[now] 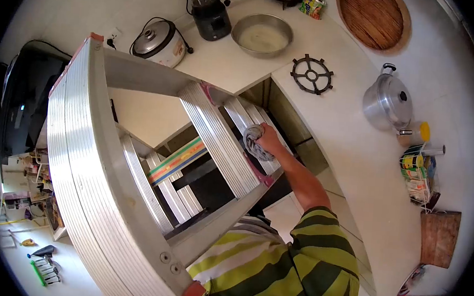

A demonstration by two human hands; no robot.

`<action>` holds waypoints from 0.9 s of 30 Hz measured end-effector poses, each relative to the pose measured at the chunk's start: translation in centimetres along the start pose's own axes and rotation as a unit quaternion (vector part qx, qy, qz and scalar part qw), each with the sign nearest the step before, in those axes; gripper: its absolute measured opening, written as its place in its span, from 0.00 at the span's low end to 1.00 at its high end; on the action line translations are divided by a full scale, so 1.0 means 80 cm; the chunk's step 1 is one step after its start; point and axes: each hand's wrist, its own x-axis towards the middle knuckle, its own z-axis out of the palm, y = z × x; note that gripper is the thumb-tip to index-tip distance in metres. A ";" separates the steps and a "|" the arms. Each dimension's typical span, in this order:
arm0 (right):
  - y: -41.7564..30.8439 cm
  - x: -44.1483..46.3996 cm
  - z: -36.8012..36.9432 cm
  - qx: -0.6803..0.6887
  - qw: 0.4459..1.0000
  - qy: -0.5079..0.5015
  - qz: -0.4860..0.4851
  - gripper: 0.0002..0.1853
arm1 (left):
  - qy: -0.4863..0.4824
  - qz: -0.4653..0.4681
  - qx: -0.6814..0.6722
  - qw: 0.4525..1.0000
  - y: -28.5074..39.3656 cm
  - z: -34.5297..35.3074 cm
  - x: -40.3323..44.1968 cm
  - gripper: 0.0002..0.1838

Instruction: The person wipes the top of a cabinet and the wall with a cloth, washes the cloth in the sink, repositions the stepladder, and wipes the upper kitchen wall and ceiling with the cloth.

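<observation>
A grey rag [255, 145] is bunched up in my right hand [271, 140], whose fingers are closed around it. The hand presses the rag against a ribbed metal step [239, 115] of an aluminium stepladder [79, 164]. The ladder's wide top step fills the left of the view, with orange-red caps at its ends. Below it another ribbed step [218, 138] lies between my body and the hand. My right arm, in a yellow-green striped sleeve, reaches forward past the ladder's side. My left hand is out of view.
Along the counter stand a rice cooker [159, 42], a blender [207, 11], a metal basin [262, 35], a black burner grate [312, 74] and a lidded aluminium pot [388, 101]. A wire rack [419, 174] and wooden board [439, 238] are at the right.
</observation>
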 end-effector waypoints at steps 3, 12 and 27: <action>0.038 0.014 0.012 -0.026 0.999 0.020 0.007 0.26 | -0.019 -0.008 0.007 1.000 -0.007 -0.004 0.004 0.25; 0.024 0.003 0.006 -0.073 0.996 0.038 0.031 0.30 | -0.145 -0.065 0.074 0.984 -0.038 -0.013 0.029 0.25; 0.055 -0.247 -0.105 0.146 0.866 0.448 0.169 0.23 | -0.519 -0.182 0.230 0.803 -0.157 -0.049 0.168 0.25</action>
